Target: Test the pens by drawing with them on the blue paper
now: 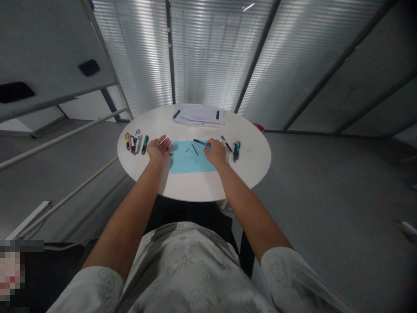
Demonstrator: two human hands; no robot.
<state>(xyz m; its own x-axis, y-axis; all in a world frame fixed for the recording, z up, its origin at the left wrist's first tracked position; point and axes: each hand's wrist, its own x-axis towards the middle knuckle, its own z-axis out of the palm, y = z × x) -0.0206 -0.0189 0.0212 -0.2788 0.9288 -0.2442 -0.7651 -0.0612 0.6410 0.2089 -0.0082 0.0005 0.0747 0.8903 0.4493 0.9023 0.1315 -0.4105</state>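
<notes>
Fingers (208,145): right hand (216,153) pinching blue pen (200,142) | left hand (158,148) palm up, loosely spread

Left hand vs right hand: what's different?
The left hand is open, palm up; the right hand is closed on a blue pen. The left hand is at the blue sheet's left edge, the right hand at its right side. Both are bare and over the white table.

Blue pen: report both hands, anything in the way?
Right hand gripping blue pen over blue sheet. Left hand open, palm up, by sheet's left edge. Thin dark stick lying on sheet near pen, possibly in the way.
</notes>
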